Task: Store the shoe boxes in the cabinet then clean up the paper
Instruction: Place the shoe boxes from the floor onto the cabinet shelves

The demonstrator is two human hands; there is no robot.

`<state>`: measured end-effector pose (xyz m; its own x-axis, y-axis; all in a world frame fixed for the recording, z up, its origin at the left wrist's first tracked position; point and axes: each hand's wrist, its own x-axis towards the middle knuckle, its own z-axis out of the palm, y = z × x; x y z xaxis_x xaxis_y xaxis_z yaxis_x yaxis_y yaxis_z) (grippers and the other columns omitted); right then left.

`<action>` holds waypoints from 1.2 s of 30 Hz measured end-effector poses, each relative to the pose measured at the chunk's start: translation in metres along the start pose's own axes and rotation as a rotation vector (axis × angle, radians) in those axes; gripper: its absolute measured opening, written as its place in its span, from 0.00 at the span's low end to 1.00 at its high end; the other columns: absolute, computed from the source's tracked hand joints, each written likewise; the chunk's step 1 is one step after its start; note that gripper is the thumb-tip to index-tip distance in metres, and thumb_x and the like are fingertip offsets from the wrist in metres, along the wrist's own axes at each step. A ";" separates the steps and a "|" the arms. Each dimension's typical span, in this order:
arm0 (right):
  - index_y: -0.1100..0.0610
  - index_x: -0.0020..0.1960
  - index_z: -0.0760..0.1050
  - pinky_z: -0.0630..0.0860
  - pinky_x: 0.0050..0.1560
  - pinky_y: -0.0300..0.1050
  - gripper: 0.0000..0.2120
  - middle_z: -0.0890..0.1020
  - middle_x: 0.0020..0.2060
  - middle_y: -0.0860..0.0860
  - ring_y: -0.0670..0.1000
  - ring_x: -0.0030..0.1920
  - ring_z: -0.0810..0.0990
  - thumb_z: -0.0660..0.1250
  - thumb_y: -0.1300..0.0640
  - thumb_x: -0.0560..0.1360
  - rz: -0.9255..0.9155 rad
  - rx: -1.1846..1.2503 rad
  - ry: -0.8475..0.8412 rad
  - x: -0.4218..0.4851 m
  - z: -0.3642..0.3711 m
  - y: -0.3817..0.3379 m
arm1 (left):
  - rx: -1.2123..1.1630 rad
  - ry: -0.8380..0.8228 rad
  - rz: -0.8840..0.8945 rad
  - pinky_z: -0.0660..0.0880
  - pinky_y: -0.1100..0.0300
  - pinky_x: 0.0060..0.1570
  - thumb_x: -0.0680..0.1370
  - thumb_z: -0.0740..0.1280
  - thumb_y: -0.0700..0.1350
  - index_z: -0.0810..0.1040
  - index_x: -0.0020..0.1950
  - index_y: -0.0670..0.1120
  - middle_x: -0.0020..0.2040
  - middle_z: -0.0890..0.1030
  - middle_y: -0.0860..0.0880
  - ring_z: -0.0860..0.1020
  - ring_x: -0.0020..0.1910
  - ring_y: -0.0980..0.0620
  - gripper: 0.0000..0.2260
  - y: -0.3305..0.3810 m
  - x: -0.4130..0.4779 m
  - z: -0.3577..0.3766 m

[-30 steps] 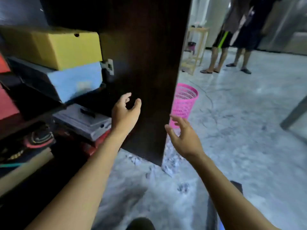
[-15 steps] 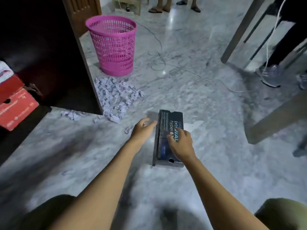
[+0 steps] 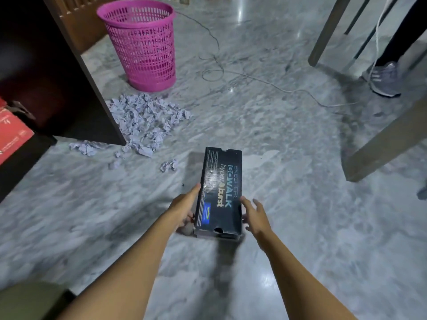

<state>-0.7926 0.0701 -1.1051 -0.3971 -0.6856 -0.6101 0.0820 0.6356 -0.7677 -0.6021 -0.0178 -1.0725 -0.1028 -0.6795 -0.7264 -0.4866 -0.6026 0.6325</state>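
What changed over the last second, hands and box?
Both hands came down from the cabinet to the black shoe box. The left hand now grips its left side; the right hand slid off the top to the right edge, fingers spread. The pink basket and crumpled paper stayed put.

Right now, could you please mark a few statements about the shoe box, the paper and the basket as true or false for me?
1. The pink basket stands upright on the floor. True.
2. The crumpled paper is inside the basket. False: it lies heaped on the floor, on the near side of the basket.
3. The black shoe box is between the two hands. True: the left hand is at its left side and the right hand at its right.
4. The right hand is clenched in a fist on top of the box. False: its fingers are spread beside the box's right edge.
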 end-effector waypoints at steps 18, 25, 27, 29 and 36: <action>0.41 0.70 0.66 0.79 0.47 0.48 0.23 0.85 0.56 0.48 0.49 0.53 0.85 0.68 0.48 0.77 -0.265 0.096 -0.447 -0.039 0.023 -0.065 | -0.541 0.075 0.227 0.77 0.41 0.58 0.66 0.72 0.58 0.67 0.57 0.51 0.55 0.81 0.45 0.82 0.52 0.43 0.25 0.000 -0.042 -0.027; 0.39 0.65 0.73 0.76 0.49 0.49 0.16 0.84 0.58 0.49 0.51 0.55 0.83 0.66 0.46 0.77 -0.460 -0.103 -0.757 -0.102 0.068 -0.193 | -0.642 0.237 0.475 0.78 0.38 0.57 0.60 0.75 0.64 0.69 0.68 0.52 0.58 0.83 0.44 0.83 0.53 0.42 0.40 0.031 -0.118 -0.143; 0.39 0.64 0.74 0.78 0.50 0.51 0.14 0.84 0.57 0.49 0.52 0.55 0.84 0.63 0.47 0.79 -0.530 -0.144 -0.823 -0.129 0.088 -0.226 | -0.680 0.300 0.547 0.77 0.37 0.58 0.61 0.74 0.63 0.71 0.70 0.54 0.59 0.83 0.45 0.83 0.54 0.42 0.38 0.034 -0.148 -0.176; 0.38 0.62 0.76 0.78 0.56 0.56 0.12 0.85 0.56 0.48 0.53 0.57 0.83 0.61 0.46 0.80 -0.603 -0.172 -0.878 -0.158 0.109 -0.257 | -0.700 0.348 0.591 0.76 0.38 0.59 0.62 0.73 0.64 0.75 0.67 0.56 0.57 0.84 0.46 0.83 0.55 0.42 0.34 0.040 -0.181 -0.206; 0.38 0.50 0.83 0.75 0.49 0.49 0.12 0.87 0.47 0.48 0.49 0.46 0.85 0.61 0.40 0.78 -0.837 -0.123 -0.912 -0.234 0.178 -0.355 | -0.715 0.575 0.821 0.76 0.40 0.60 0.67 0.69 0.59 0.77 0.63 0.56 0.56 0.84 0.48 0.83 0.56 0.44 0.24 0.095 -0.274 -0.304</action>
<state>-0.5658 -0.0586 -0.7248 0.4974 -0.8610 0.1066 0.0044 -0.1203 -0.9927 -0.3568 -0.0162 -0.7318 0.3308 -0.9414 0.0658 0.1451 0.1196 0.9822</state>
